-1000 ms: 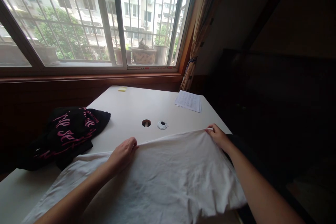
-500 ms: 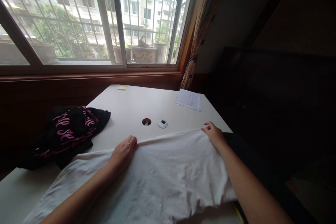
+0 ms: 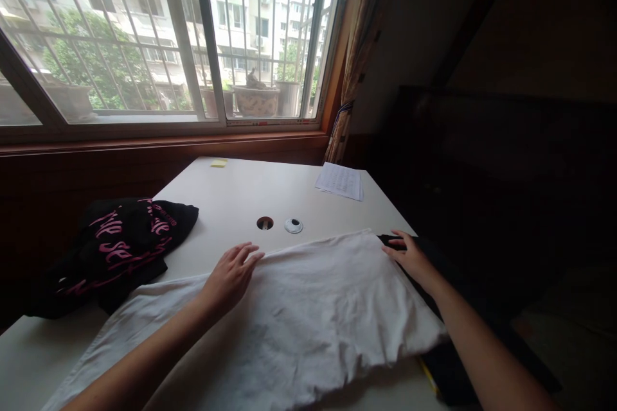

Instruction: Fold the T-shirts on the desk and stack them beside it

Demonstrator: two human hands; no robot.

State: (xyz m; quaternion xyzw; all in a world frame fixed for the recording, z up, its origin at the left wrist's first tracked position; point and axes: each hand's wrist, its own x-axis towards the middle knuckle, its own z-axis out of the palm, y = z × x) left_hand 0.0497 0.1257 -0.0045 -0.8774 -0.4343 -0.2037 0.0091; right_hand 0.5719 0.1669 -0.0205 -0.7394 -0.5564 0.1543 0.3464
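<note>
Tabletop bears white cloth under left fingers, beside right fingers.

Two bare forearms — slim and tapering — end in bare, slender fingers.

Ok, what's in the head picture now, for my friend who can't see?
A wrinkled white cloth lies across a desk, the left hand at its far edge, the right hand by its far right corner. Black fabric with pink lettering lies left.

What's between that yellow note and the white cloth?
In the head view, a round hole in the table lies between the note and the cloth, with a white disc beside it.
</note>
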